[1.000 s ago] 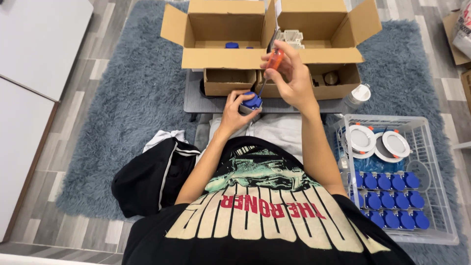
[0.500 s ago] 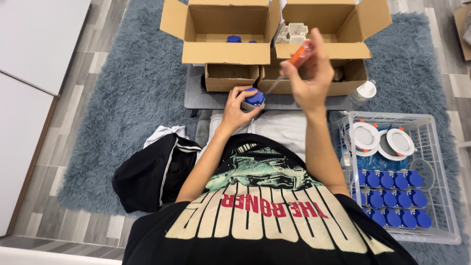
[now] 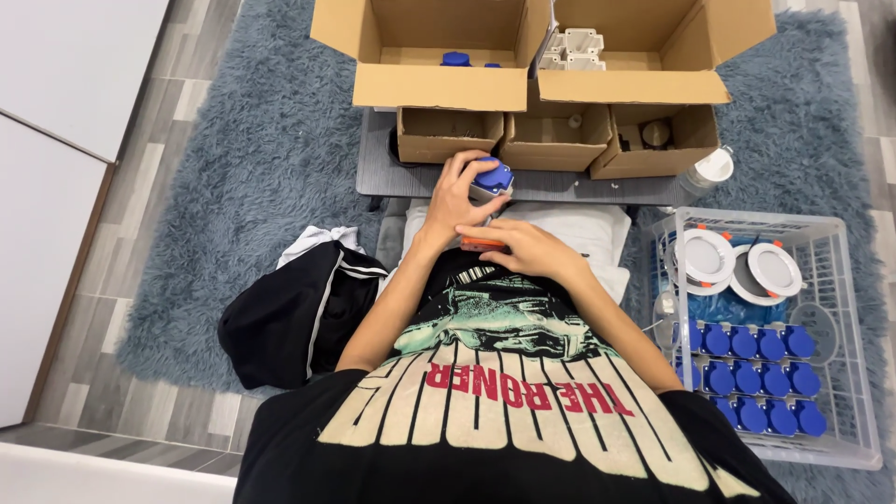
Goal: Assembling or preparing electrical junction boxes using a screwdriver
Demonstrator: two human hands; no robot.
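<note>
- Left hand [image 3: 457,198] raised, fingers curled tight around a blue-capped fitting [image 3: 492,177], in front of the small cardboard boxes [image 3: 449,136]
- Right hand [image 3: 523,247] lies low, closed over an orange tool [image 3: 483,244]; white crate [image 3: 845,280] of blue fittings at right

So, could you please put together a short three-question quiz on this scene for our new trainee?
1. True or false: the left hand holds a blue-topped part.
2. Where do the rows of blue parts lie? A) in the left cardboard box B) in the white wire basket C) on the black garment
3. What colour is the tool under the right hand?

Key:
1. True.
2. B. They fill the basket's near half, below two round white fittings.
3. Orange. Only a short piece shows beside the fingers.
</note>
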